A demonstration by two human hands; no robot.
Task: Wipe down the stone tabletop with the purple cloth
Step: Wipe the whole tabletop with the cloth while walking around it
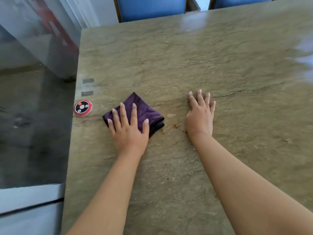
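A folded purple cloth (143, 110) lies on the greenish-brown stone tabletop (203, 56), left of centre. My left hand (129, 129) lies flat on the cloth's near half, fingers straight and spread, pressing it down. My right hand (199, 116) rests flat on the bare stone to the right of the cloth, fingers straight, holding nothing. Small brown crumbs (175, 125) sit on the stone between the two hands, close to the cloth's right corner.
A round red and black call button (82, 107) sits at the table's left edge, with two grey stickers (88, 80) beyond it. Blue chairs (150, 7) stand at the far edge. A glass partition (33, 48) runs along the left side.
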